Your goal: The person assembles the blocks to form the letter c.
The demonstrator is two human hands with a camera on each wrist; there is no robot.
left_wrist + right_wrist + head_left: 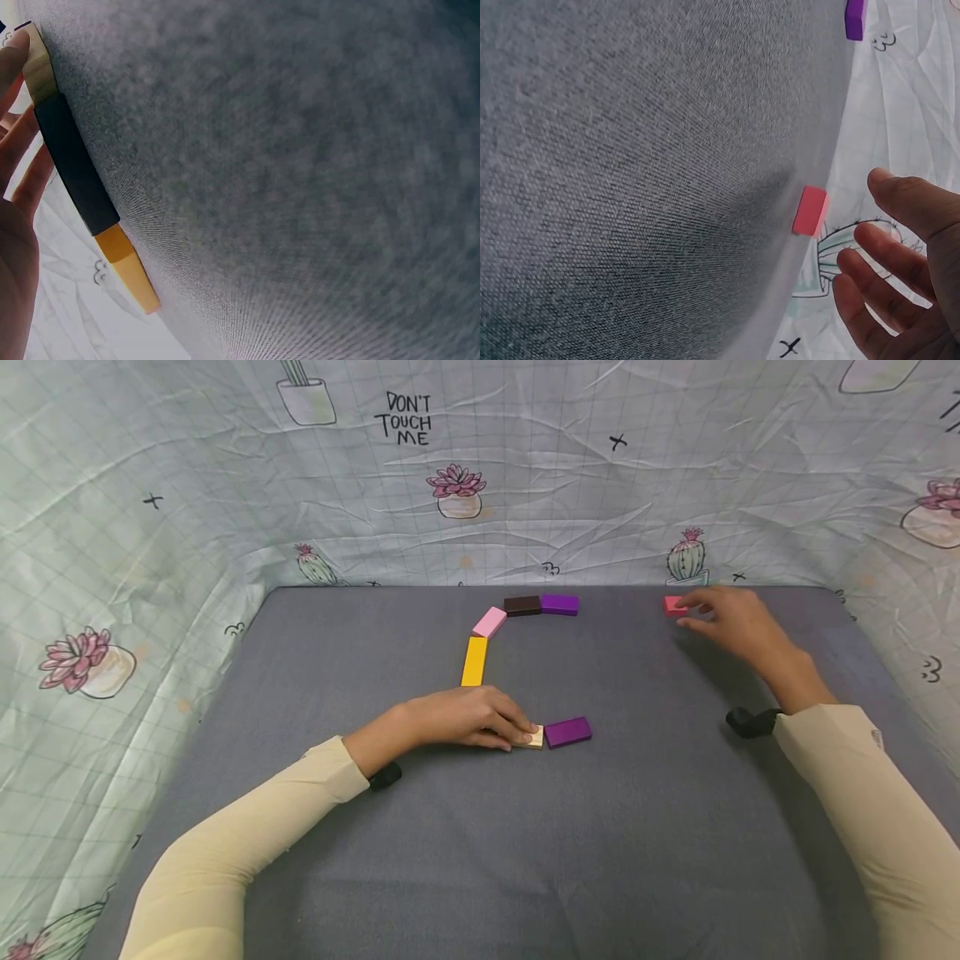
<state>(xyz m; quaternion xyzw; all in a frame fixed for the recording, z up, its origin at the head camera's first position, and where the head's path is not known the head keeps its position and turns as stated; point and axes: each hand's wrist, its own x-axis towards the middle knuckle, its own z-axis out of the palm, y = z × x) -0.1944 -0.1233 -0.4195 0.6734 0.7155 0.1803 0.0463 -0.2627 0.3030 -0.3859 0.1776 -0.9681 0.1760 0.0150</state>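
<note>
My left hand (pixel 472 718) lies over the row of blocks, pinching a pale wooden block (pixel 534 738) by its end, with the thumb on its near side. In the left wrist view a dark block (pixel 75 161) adjoins the pale one; in the head view the hand hides it. A purple block (pixel 567 732) lies just right of the pale block. Behind the hand stretches a yellow block (pixel 475 662). At the back right, my right hand (pixel 738 622) hovers by a red block (pixel 810 211), its fingers loosely bent and apart from the block in the right wrist view.
A pink block (pixel 490 622), a black block (pixel 522 606) and a violet block (pixel 560 604) continue the curved row toward the back edge. Grey cloth covers the table (pixel 480 852). A patterned fabric wall (pixel 525 510) rises behind and at both sides.
</note>
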